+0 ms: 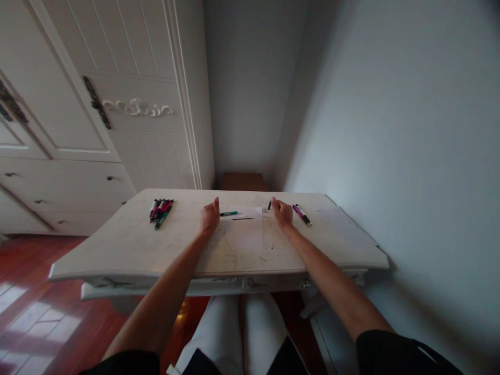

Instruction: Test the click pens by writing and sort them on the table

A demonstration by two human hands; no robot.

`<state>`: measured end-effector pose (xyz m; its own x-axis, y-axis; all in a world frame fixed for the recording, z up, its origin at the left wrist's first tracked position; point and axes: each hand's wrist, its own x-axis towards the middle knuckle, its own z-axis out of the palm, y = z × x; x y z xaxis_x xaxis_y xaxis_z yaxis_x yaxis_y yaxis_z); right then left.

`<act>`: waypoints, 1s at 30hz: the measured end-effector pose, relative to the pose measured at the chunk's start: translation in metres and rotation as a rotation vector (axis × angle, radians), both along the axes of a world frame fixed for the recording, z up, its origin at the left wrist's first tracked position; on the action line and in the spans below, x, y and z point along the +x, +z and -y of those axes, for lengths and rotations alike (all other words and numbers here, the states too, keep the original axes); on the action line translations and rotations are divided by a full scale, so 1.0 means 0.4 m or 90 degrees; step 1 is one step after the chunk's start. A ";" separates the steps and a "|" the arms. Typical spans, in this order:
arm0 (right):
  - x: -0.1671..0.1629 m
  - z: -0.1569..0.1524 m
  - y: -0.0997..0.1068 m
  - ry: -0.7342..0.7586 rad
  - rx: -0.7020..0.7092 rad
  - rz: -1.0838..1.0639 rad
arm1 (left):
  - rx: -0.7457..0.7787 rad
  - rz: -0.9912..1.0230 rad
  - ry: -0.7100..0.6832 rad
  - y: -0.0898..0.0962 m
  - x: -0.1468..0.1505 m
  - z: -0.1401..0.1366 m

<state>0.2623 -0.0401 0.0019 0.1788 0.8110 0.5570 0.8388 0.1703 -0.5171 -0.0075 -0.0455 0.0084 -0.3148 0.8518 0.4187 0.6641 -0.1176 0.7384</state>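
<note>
My left hand [210, 215] is closed like a fist, thumb uppermost, at the left edge of a white sheet of paper [246, 237]. Right beside its fingers is a green pen piece [228, 213]; I cannot tell whether the hand touches it. A thin dark pen refill [242, 219] lies across the paper. To the right of the sheet, my right hand [282, 213] is closed, with a short black pen piece [269, 205] showing at its fingertips. Just beyond that hand lie purple and black pens [302, 214].
A pile of pens [160, 212], pink, black and green, lies on the left of the worn white desk [117, 245]. Another written sheet [346, 225] is at the right. A white wardrobe [156, 151] stands left, a wall [390, 130] right, and a brown box-like thing [244, 182] behind.
</note>
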 end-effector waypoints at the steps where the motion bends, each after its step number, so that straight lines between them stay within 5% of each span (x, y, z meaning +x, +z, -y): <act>1: -0.003 0.009 0.002 0.002 -0.022 0.024 | 0.000 -0.007 0.003 -0.002 0.002 0.000; 10: -0.031 0.097 0.023 -0.003 -0.210 0.125 | -0.001 0.003 0.092 0.014 0.012 0.052; 21: -0.052 0.231 0.037 -0.045 -0.281 0.206 | 0.027 0.043 -0.010 -0.004 -0.063 0.296; 30: -0.035 0.354 0.037 -0.071 -0.295 0.286 | 0.011 -0.048 -0.003 -0.022 -0.056 0.388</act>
<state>0.2482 -0.1816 0.0167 0.1075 0.9751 0.1942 0.9900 -0.0871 -0.1106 -0.0298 -0.2007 -0.0005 -0.2781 0.8456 0.4557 0.7175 -0.1325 0.6838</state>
